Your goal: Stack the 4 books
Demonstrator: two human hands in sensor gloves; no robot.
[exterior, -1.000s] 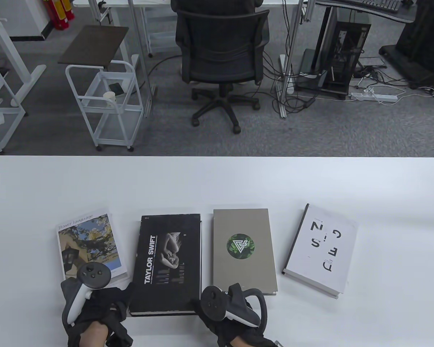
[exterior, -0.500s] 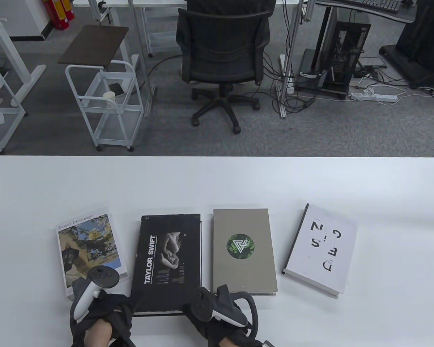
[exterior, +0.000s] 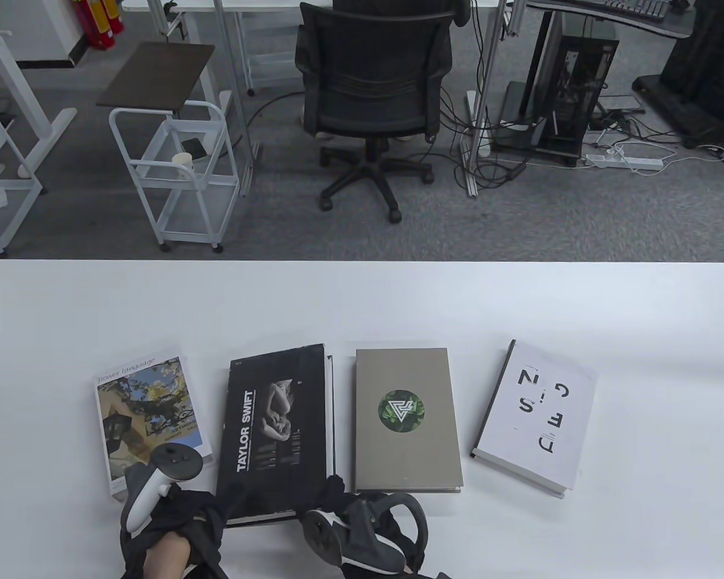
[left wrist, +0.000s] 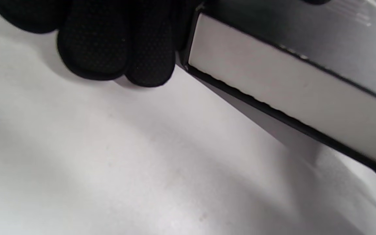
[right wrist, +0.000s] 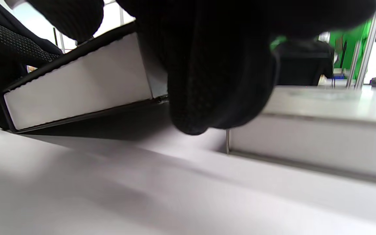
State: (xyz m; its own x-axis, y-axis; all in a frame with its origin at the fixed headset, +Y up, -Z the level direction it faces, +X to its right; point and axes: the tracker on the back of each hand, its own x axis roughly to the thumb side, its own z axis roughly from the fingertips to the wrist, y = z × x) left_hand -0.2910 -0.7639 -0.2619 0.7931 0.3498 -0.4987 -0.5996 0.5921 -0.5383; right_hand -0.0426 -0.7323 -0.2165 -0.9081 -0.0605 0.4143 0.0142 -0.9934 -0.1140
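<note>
Four books lie in a row on the white table (exterior: 362, 301): a flower-cover book (exterior: 148, 410) at left, a black Taylor Swift book (exterior: 274, 428), a grey book with a round green logo (exterior: 404, 419), and a white book with black letters (exterior: 537, 416) at right. My left hand (exterior: 217, 503) grips the black book's near left corner, and my right hand (exterior: 332, 491) grips its near right corner. The book's right side is raised off the table; its white page edge shows in the left wrist view (left wrist: 289, 91) and in the right wrist view (right wrist: 77, 88).
The grey book's page edge (right wrist: 312, 147) lies close to the right of my right hand. Beyond the table's far edge stand an office chair (exterior: 371, 90) and a white cart (exterior: 175, 169).
Both hands have closed onto the black book's near corners. The book's right side has tipped up off the table and the book has shifted slightly left. My right hand has rolled over and moved left.
</note>
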